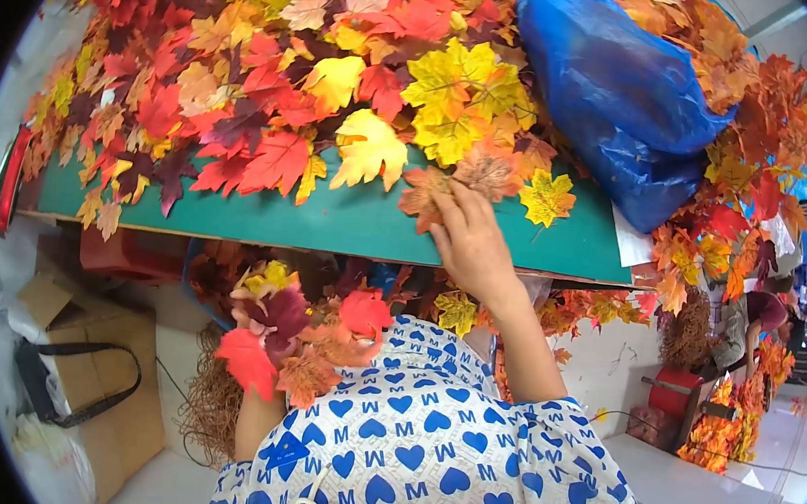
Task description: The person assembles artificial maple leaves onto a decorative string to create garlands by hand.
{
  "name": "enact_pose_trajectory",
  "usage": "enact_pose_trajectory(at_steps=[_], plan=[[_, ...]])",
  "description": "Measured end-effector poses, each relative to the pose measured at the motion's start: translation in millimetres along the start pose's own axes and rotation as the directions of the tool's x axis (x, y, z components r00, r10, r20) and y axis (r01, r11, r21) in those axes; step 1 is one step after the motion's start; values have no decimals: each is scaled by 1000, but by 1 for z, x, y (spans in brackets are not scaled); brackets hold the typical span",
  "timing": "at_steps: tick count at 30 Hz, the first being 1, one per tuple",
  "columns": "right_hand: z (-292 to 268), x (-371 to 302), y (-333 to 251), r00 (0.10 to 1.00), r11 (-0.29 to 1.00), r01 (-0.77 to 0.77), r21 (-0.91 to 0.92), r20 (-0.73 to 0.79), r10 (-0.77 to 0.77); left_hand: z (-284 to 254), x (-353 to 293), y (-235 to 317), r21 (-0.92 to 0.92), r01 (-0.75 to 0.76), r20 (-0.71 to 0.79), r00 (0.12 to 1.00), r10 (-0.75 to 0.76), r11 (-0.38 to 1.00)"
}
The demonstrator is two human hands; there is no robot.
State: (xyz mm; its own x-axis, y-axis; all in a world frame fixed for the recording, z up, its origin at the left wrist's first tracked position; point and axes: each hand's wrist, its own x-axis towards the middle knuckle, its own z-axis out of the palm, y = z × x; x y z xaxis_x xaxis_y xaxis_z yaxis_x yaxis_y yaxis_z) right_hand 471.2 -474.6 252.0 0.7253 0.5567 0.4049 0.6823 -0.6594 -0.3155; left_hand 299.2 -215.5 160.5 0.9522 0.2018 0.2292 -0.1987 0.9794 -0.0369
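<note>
My right hand [468, 239] reaches forward onto the green table [348, 222] and its fingers rest on an orange-brown artificial maple leaf [423, 196] at the front of a big heap of fake autumn leaves [276, 65]. My left hand [246, 320] is held low against my body, mostly hidden behind a bunch of red and orange leaves [303, 340] that it grips. A single yellow leaf [547, 198] lies just right of my right hand. I wear a white top with blue hearts.
A large blue plastic bag [614, 88] lies on the leaves at the table's back right. Cardboard boxes and a black strap [80, 381] sit on the floor at left. Another person [746, 329] works among leaf bundles at far right.
</note>
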Motion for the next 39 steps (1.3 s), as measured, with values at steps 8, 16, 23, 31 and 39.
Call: enact_pose_trajectory(at_steps=[8,16,23,31,39], plan=[[-22,4,9,999,998,-15,61,29,13,31,26,-70,141,352,-80,935,-344,925],[-56,29,60,966,978,-121,-167,-245,78,47,61,-112,598,547,-8,735,-678,586],[4,68,52,981,981,-192,-25,20,192,40,58,-117,645,500,-56,785,-617,577],[21,86,31,970,983,-104,-149,205,134,37,63,-113,636,471,-63,822,-567,612],[-59,80,48,969,996,-84,39,235,73,26,65,-102,621,462,-130,857,-498,633]])
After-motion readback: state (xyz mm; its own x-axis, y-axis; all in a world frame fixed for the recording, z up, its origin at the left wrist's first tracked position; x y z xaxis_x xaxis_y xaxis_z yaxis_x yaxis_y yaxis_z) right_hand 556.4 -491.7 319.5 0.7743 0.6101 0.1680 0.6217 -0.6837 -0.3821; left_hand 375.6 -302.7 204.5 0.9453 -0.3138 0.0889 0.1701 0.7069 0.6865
